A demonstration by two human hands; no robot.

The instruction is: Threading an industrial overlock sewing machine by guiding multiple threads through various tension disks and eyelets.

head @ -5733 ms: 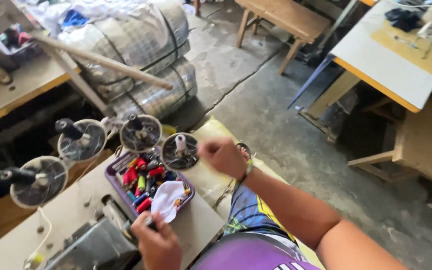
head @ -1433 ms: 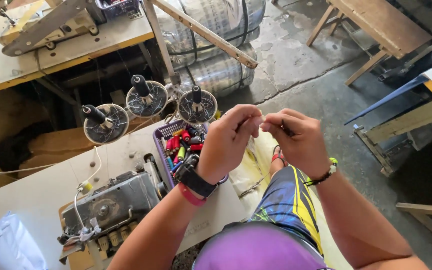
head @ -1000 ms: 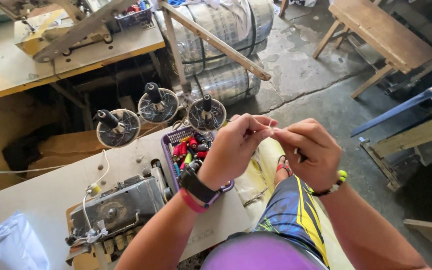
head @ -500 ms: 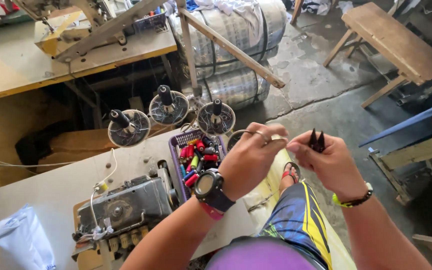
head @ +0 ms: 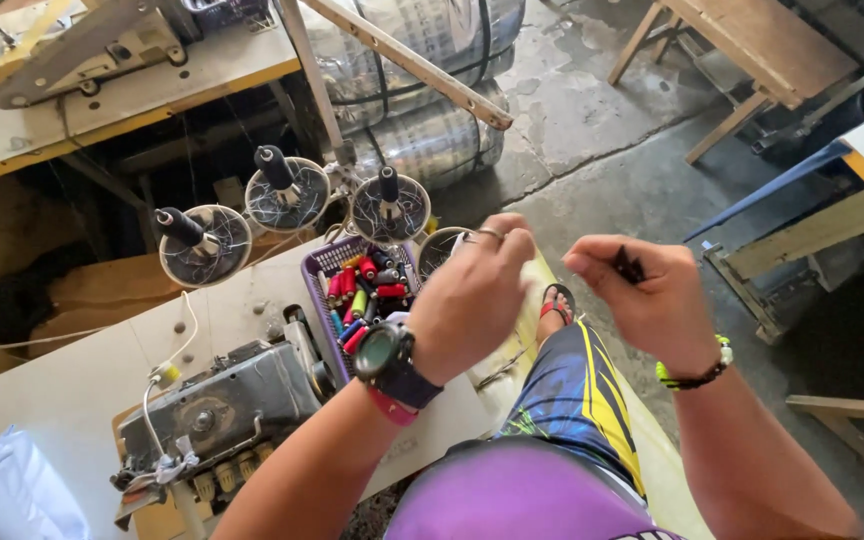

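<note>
- The left hand (head: pixel 472 300) is raised above the edge of the tabletop (head: pixel 42 390), fingers curled with the fingertips pinched together; a thin thread may be held there, but it cannot be made out for certain.
- A dark wristwatch (head: pixel 392 362) is worn on the left wrist, and a ring is seen on one finger.
- The right hand (head: pixel 647 300) is held level with the left, a little apart from it, clenched around a small dark tool (head: pixel 629 266) whose tips stick out above the fingers.
- A green and black bracelet (head: pixel 697 375) is worn on the right wrist.
- A purple basket (head: pixel 314 290) filled with coloured thread spools (head: pixel 362 290) is set on the tabletop just beyond the left hand.
- A grey sewing machine (head: pixel 222 400) is placed left of the basket.
- Three dark thread cones (head: pixel 277 170) are stood on round stands behind the basket.
- A sandalled foot (head: pixel 555 300) is seen on the floor between the hands.
</note>
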